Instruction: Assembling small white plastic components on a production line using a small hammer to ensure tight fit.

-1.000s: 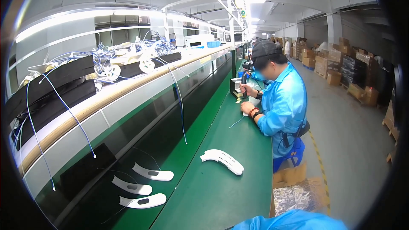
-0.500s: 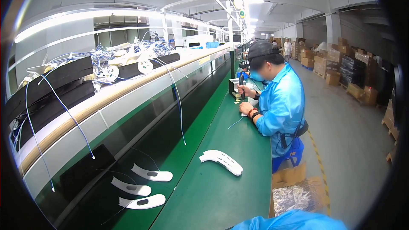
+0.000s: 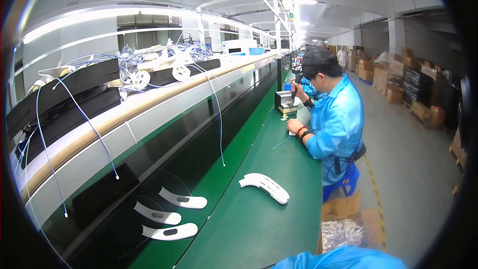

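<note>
Neither of my hands is in view; only a blue sleeve [image 3: 343, 259] of mine shows at the lower edge. The nearest thing to it is a white curved plastic shell [image 3: 266, 188] with slots, lying by itself on the green work surface [image 3: 239, 239]. Further left lie three more white curved pieces, each with a dark oval: an upper one [image 3: 198, 202], a middle one [image 3: 172, 218] and a lower one [image 3: 186, 230]. Thin dark wires trail from some of them.
At the right edge of the bench a co-worker [image 3: 336, 119] in blue holds a dark-handled tool [image 3: 294, 92] over a small box-like fixture [image 3: 284, 102]. An open carton [image 3: 343, 206] of small parts stands below. Blue-white cables [image 3: 89, 119] hang from the left shelf.
My view has shifted slightly, so the scene sits a little further right. The co-worker's tool hand has moved up and away, to the fixture. The white pieces lie as before.
</note>
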Action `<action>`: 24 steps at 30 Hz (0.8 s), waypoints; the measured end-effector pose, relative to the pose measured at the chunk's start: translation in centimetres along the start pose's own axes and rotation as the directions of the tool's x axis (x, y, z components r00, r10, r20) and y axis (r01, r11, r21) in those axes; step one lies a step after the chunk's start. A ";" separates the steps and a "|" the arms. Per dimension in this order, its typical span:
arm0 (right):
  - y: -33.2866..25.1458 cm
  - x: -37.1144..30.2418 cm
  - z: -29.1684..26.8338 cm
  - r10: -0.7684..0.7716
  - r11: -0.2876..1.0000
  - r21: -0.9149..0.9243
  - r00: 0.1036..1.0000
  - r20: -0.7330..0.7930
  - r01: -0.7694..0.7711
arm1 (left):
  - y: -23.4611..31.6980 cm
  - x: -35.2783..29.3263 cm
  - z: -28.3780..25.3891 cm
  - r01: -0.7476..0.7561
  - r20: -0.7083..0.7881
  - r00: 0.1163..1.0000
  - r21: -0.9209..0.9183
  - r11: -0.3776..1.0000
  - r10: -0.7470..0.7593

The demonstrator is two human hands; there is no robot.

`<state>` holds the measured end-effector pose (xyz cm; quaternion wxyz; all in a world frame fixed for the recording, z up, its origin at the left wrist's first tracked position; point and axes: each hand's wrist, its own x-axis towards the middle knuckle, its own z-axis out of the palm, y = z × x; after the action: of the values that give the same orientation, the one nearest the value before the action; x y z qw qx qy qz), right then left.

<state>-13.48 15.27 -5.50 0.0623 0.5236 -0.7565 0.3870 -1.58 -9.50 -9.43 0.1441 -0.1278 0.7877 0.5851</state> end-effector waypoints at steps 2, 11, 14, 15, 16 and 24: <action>0.0 0.0 0.1 0.015 1.000 0.024 1.000 0.010 -0.015 | 1.5 -0.8 0.7 -0.277 -0.062 0.958 0.048 0.960 0.279; 0.4 -0.2 0.5 0.048 0.999 0.020 0.998 0.042 -0.049 | 1.4 -0.6 1.4 -0.321 -0.119 0.941 -0.022 0.947 0.317; 0.5 -0.3 0.7 0.038 0.999 0.034 0.999 0.032 -0.039 | 1.8 -0.8 1.6 -0.352 -0.126 0.930 -0.035 0.935 0.346; 0.4 -0.3 0.8 0.038 0.999 0.034 0.999 0.034 -0.039 | 2.1 -1.0 1.7 -0.355 -0.135 0.928 -0.030 0.934 0.349; 0.3 -0.2 0.8 0.041 0.999 0.031 0.998 0.037 -0.042 | 2.3 -1.1 1.8 -0.359 -0.145 0.925 -0.025 0.933 0.352; 0.9 -0.5 0.8 0.053 0.998 0.034 0.997 0.047 -0.055 | 3.2 -0.9 2.5 -0.338 -0.181 0.927 -0.034 0.941 0.327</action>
<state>-13.76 15.28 -6.73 0.0253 0.5127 -0.7646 0.3897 -1.71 -6.19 -6.94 -0.0304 -0.0474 0.7883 0.6128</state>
